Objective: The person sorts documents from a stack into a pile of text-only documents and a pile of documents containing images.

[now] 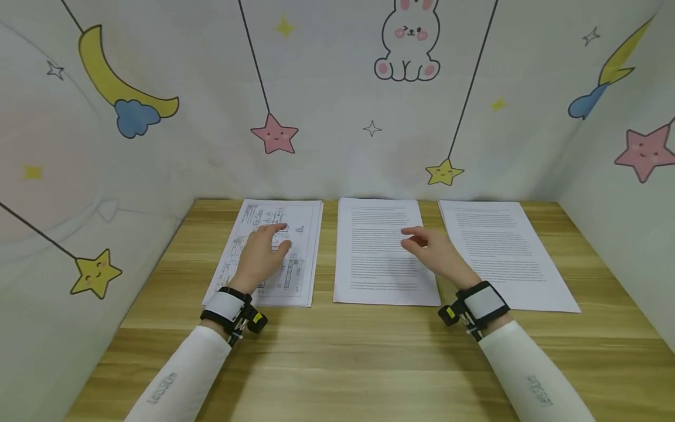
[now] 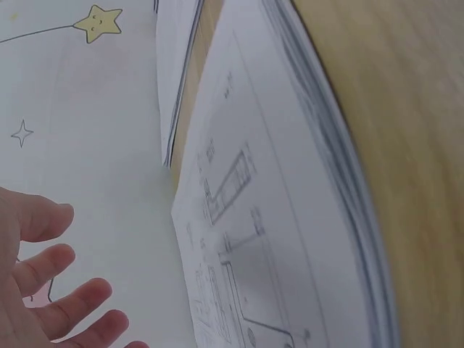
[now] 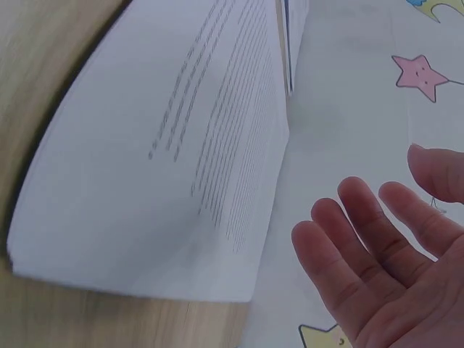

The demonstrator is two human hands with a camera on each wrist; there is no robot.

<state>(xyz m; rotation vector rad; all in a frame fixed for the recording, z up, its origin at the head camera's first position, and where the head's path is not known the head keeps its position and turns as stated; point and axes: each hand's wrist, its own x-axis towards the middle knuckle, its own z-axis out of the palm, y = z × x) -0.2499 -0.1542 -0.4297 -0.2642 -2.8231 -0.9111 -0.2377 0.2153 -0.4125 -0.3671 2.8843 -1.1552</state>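
Note:
Over the left paper stack (image 1: 303,234), printed with technical drawings, hovers my left hand (image 1: 262,255), fingers relaxed and apart with nothing between them. In the left wrist view that hand (image 2: 58,290) stands clear of the drawing sheets (image 2: 268,181), whose layered edges show. My right hand (image 1: 437,252) is above the right edge of the middle stack (image 1: 369,252) of text pages, its fingers loosely bent around nothing. The right wrist view shows its spread fingers (image 3: 370,254) apart from the text pages (image 3: 138,196). A third text stack (image 1: 501,252) lies to the right, partly behind the right forearm.
The three stacks lie side by side on a wood-grain table (image 1: 348,357), near its back edge. Behind and on both sides stand pale walls (image 1: 337,164) printed with stars, a moon and a rabbit. Each wrist wears a strapped camera (image 1: 256,321).

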